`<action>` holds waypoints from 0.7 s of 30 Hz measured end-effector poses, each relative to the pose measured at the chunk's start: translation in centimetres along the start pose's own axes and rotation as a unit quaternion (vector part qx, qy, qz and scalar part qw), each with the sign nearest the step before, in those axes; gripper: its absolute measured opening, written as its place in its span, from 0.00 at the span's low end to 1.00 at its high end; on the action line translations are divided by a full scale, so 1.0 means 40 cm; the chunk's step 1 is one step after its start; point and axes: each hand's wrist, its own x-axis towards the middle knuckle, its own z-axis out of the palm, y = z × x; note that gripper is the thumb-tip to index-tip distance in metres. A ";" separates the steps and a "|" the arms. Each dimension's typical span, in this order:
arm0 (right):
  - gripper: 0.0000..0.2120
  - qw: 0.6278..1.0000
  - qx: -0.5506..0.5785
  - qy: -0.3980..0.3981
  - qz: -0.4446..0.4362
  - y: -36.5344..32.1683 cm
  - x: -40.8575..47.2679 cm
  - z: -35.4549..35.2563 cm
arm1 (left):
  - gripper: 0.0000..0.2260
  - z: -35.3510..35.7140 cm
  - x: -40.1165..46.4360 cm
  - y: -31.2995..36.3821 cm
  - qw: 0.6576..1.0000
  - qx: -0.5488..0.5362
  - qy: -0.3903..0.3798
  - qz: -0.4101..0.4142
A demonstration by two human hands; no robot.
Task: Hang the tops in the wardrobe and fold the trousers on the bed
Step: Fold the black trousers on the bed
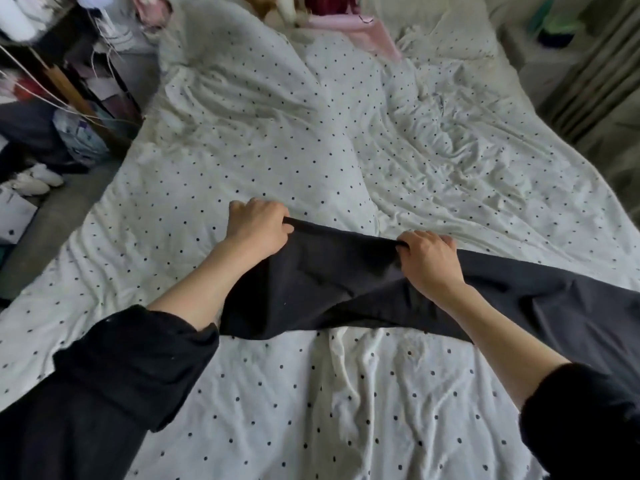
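Both hands fisted, left hand (258,226) & right hand (427,261) gripping trousers (339,289) edge

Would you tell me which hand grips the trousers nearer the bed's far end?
The left hand; it holds the black trousers farther up the bed than the right hand.

1. The trousers (346,289) lie across the near half of the bed (242,150), running from its middle out past its right edge.
2. The left hand (258,228) grips the trousers' far edge at their left end; the right hand (427,261) grips the same edge further right.
3. A folded garment (360,29) lies at the bed's far edge.
4. A cluttered shelf (52,81) stands beside the bed's left edge.
5. A curtain (588,91) hangs off the far right corner.
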 end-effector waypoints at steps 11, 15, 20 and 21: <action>0.26 1.000 0.014 -0.003 -0.027 -0.114 0.109 0.179 | 0.22 0.212 0.107 -0.113 0.984 -0.146 0.063 -0.085; 0.29 0.987 0.028 0.002 -0.156 -0.197 -0.025 0.245 | 0.19 0.321 0.008 -0.171 0.954 -0.220 0.005 -0.205; 0.33 0.981 -0.038 -0.068 -0.180 -0.219 -0.096 0.299 | 0.15 0.392 -0.076 -0.204 0.935 -0.231 0.041 -0.265; 0.34 0.982 -0.043 -0.063 -0.174 -0.219 -0.095 0.302 | 0.15 0.396 -0.086 -0.208 0.935 -0.229 0.051 -0.267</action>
